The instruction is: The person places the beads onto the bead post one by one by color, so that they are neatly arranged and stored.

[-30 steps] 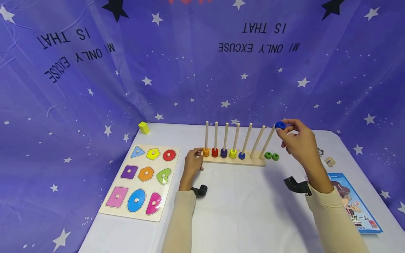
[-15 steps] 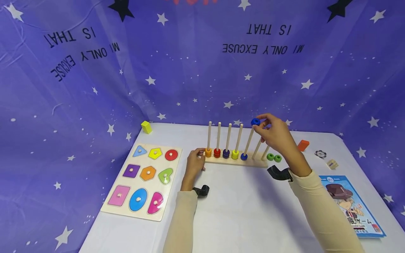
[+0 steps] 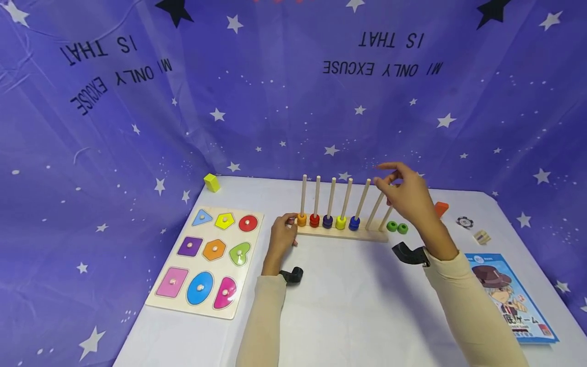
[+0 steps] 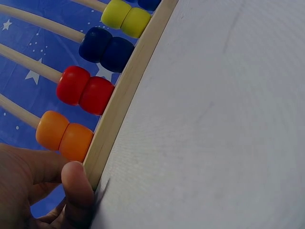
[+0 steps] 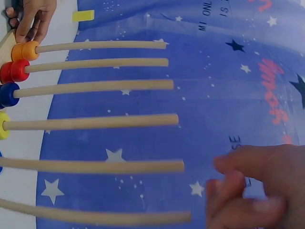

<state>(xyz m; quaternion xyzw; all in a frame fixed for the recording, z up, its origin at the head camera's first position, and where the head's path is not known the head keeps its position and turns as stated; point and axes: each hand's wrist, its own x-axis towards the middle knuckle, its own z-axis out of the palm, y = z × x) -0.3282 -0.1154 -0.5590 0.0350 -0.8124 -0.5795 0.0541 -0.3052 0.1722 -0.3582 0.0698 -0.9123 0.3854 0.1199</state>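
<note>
pegs rise in a row of seven from a pale wooden rack (image 3: 341, 233) that stands near the far edge of the white bench (image 3: 348, 300), about midway along it. the five pegs toward the left end each carry two beads stacked at the base: orange beads (image 3: 301, 220), red beads (image 3: 314, 220), dark blue beads (image 3: 327, 221), yellow beads (image 3: 341, 223) and blue beads (image 3: 354, 223). the two pegs at the right end lean and look bare where they show. the left hand (image 3: 282, 232) grips the left end of the rack, thumb against its front edge. the right hand (image 3: 408, 193) hangs in the air above the right-end pegs, fingers loosely spread and holding nothing. two green beads (image 3: 397, 227) lie on the bench just beside the rack's right end.

the left wrist view shows close up what the head view cannot: the thumb pressed on the rack's corner right beside the orange pair, and each pair as two rounded beads touching. the right wrist view looks along the pegs toward their free tips, with the empty fingertips (image 5: 228, 181) just past them.

a shape puzzle board (image 3: 208, 261) lies toward the left edge, its nine recesses each filled with a coloured piece. a yellow block (image 3: 211, 182) sits at the far left corner, and a booklet (image 3: 509, 295) lies by the right edge.
</note>
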